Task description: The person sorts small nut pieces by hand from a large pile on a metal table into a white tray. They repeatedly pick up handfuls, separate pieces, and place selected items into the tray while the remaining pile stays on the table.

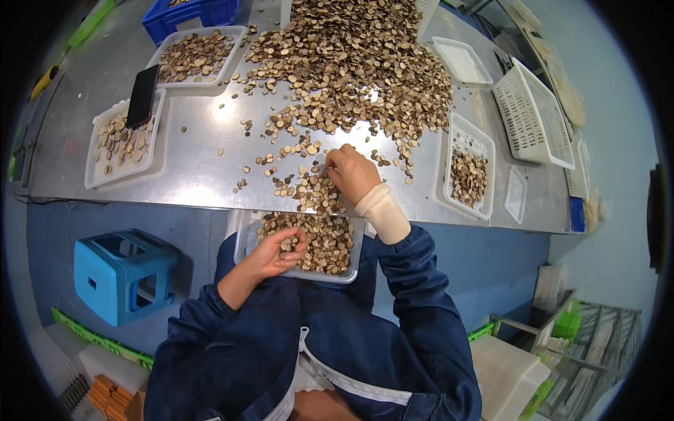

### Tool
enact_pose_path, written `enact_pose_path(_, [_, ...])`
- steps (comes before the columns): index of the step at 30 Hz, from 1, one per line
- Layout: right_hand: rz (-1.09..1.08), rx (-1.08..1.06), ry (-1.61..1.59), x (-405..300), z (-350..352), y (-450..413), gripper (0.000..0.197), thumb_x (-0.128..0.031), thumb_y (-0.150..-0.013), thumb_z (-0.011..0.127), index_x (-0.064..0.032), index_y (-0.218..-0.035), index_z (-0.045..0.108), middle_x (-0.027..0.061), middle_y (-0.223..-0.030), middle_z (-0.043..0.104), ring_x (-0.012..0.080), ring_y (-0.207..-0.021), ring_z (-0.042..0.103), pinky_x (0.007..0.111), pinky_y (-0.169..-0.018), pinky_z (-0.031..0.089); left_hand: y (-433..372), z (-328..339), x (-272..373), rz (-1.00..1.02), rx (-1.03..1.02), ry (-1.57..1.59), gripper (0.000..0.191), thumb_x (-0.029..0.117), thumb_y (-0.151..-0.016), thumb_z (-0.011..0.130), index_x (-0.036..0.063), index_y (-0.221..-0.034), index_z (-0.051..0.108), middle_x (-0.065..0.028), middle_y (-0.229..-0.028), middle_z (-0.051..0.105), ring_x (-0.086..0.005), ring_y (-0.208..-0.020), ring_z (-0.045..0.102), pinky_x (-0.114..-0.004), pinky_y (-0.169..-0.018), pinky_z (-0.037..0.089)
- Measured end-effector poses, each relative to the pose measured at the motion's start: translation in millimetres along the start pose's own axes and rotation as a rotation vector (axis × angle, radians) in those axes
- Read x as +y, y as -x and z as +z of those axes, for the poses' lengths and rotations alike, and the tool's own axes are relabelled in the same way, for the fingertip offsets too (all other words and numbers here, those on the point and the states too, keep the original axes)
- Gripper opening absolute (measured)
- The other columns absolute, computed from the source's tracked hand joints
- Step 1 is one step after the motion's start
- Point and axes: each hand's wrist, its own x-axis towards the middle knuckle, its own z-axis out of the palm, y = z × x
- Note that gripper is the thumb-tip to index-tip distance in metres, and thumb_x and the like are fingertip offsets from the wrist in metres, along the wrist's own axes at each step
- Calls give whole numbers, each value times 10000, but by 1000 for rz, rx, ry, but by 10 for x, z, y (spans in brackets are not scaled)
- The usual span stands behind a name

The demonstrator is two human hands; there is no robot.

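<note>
My right hand (352, 171) is over the front part of the steel table, fingertips drawn together at a band of thin, round dried slices (317, 192). Whether a slice is between those fingertips cannot be made out. That band runs down to the table's front edge. Below the edge, a clear plastic tub (242, 242) on my lap contains many similar brown and cream slices (329, 247). My left hand (279, 252) hangs over the tub's left side, fingers curled. Slices show between its thumb and fingers, but I cannot tell if they are held or lie beneath.
A large slice heap (363, 63) covers the steel table's (195, 168) back middle. Trays of slices stand left (89, 173), back left (239, 39) and right (491, 179). A phone (142, 97) leans on the left tray. A white basket (526, 121) is far right, a blue stool (100, 279) lower left.
</note>
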Motion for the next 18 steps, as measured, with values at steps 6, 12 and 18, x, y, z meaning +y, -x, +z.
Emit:
enact_pose_path(6, [119, -7, -157, 119, -24, 102, 86, -105, -818, 620, -69, -896, 624, 131, -869, 630, 332, -769, 627, 402, -685, 512, -8, 16, -5, -6, 29, -3, 275, 261, -1005, 427, 14, -912, 506, -60, -801, 453, -92, -554, 424, -164, -324, 291])
enact_pose_path(12, [143, -60, -386, -139, -252, 437, 92, -89, -835, 605, -63, -921, 629, 132, -859, 615, 301, -754, 632, 361, -674, 507, -27, -48, -19, -14, -12, 14, 324, 307, -1008, 421, 13, -952, 545, -92, -873, 536, -108, -585, 471, -160, -318, 277])
enact_pose_path(18, [-52, -212, -355, -364, -80, 687, 192, -69, -847, 618, -68, -1039, 626, 110, -915, 570, 276, -781, 621, 347, -688, 502, -9, 68, -2, -14, 83, -76, 331, 310, -1004, 434, 5, -969, 556, -96, -872, 557, -106, -583, 472, -161, -324, 281])
